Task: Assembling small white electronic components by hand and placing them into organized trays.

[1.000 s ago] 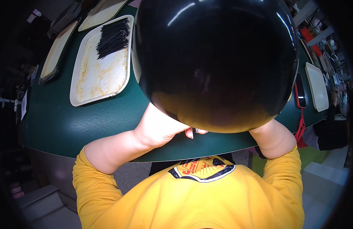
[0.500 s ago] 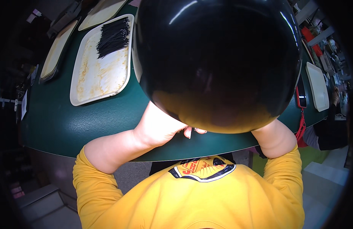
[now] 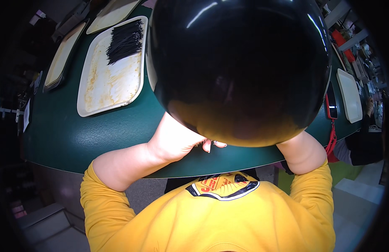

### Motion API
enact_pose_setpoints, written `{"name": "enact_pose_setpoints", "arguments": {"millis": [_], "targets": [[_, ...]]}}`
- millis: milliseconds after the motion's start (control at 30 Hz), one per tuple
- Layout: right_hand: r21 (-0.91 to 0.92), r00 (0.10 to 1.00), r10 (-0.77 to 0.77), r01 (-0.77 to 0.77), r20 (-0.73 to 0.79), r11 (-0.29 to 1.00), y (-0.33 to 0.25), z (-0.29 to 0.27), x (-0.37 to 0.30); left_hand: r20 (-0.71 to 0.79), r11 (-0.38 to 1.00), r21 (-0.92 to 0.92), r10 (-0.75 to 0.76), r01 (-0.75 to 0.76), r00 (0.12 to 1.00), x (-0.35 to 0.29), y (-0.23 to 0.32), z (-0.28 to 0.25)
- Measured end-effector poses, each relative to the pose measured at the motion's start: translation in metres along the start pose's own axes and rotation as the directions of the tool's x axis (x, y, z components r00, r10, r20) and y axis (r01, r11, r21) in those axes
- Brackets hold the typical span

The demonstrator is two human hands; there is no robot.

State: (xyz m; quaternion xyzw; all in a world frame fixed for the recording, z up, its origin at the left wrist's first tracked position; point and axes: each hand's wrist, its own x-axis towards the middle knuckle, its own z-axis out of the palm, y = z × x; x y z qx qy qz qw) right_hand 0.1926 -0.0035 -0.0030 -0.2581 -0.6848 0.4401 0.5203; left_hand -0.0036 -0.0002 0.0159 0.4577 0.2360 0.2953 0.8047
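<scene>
A large glossy black dome point(image 3: 240, 75), like a lamp shade, fills the middle of the head view and covers most of both hands. My left hand point(image 3: 177, 136) reaches under its near left edge, brightly lit on the back. A few curled fingertips point(image 3: 211, 145) show below the rim; what they hold, if anything, is hidden. My right hand is behind the dome, with only the wrist point(image 3: 301, 147) showing at its lower right. Left of the dome lies a cream tray point(image 3: 106, 90), stained brown, bearing a bundle of thin black strips or wires point(image 3: 125, 42).
The table top point(image 3: 119, 134) is dark green with a curved near edge. More cream trays point(image 3: 64, 59) are at the far left. On the right lie a red-cased phone point(image 3: 331, 105) with a red strap and another pale tray point(image 3: 350, 94). Another person's hand point(image 3: 370, 106) shows beyond.
The fingertips under the dome's rim have shifted very slightly. The dome, trays and both forearms stay practically where they were.
</scene>
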Motion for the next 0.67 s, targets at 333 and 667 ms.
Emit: {"name": "enact_pose_setpoints", "arguments": {"millis": [333,667], "targets": [[0.318,0.989,-0.011,-0.037,0.148,0.947,0.013,-0.009,0.009,0.015,1.000,0.003,0.001,-0.001,1.000,-0.001,-0.006,-0.004],[0.069,0.989,0.140,-0.136,-0.053,0.988,-0.005,0.022,0.000,0.072,0.989,-0.078,-0.123,0.128,0.990,0.001,-0.006,-0.001]]}}
